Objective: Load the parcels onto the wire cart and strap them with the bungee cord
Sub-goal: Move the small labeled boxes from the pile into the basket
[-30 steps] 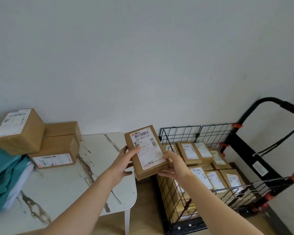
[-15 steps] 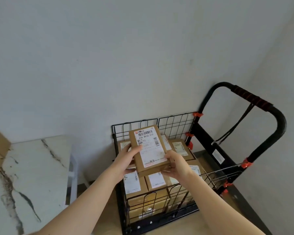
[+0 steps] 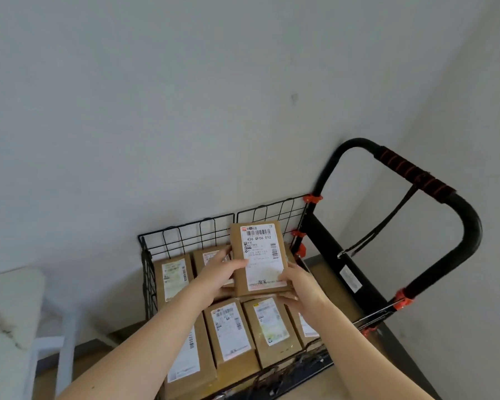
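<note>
A flat brown parcel (image 3: 259,255) with a white shipping label is held over the black wire cart (image 3: 185,235). My left hand (image 3: 218,274) grips its left edge and my right hand (image 3: 299,287) grips its lower right corner. The parcel hovers above the cart's back right area, just over the stacked parcels (image 3: 233,332) that fill the basket in two rows, labels up. A black strap (image 3: 378,226), perhaps the bungee cord, hangs from the cart's handle (image 3: 416,174).
The cart stands in a room corner, with white walls behind and to the right. A white marble-patterned table (image 3: 9,307) with white legs sits at the left, a gap of floor between it and the cart.
My view has swung right from the table to the cart. Both hands have carried the parcel from beside the table to above the cart's back right stack and lowered it closer to the parcels.
</note>
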A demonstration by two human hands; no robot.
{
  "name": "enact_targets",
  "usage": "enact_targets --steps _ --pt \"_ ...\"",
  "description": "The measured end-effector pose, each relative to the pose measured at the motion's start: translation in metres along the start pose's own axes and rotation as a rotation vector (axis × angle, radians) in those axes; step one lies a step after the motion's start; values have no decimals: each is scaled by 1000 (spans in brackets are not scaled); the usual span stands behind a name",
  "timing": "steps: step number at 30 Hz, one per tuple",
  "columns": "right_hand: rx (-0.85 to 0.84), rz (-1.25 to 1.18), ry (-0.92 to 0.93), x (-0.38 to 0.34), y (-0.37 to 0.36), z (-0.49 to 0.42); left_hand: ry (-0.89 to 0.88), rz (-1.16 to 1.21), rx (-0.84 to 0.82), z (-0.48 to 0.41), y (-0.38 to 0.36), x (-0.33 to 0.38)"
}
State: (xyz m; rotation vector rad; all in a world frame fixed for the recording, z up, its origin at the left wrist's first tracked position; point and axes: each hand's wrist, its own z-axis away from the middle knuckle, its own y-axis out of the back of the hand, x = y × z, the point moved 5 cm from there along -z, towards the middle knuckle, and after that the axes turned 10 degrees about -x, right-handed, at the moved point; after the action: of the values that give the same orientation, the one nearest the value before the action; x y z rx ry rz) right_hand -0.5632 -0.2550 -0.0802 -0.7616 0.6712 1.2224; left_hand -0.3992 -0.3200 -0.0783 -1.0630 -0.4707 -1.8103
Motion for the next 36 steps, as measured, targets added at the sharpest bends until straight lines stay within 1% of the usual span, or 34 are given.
enact_targets --steps 6,10,14,18,22,26,31,36 --pt "117 25 -22 -28 34 -45 34 -57 -72 -56 -17 21" --pt "137 100 -69 -37 56 -78 75 -80 -83 -88 -23 26" --pt "125 114 -87 -53 81 -109 90 -114 -96 -118 -35 37" --pt "75 164 -104 -61 110 -148 105 -165 -35 -157 -50 45" --pt "23 185 -168 -54 138 -192 146 -174 21 -203 -61 39" --pt "-39 211 -234 -40 154 -240 234 -185 98 -247 -59 15" --pt "-90 266 -314 -7 165 -293 331 -218 154 -292 -49 -18" --pt "-164 362 -394 26 168 -326 432 -242 134 -312 -44 -50"
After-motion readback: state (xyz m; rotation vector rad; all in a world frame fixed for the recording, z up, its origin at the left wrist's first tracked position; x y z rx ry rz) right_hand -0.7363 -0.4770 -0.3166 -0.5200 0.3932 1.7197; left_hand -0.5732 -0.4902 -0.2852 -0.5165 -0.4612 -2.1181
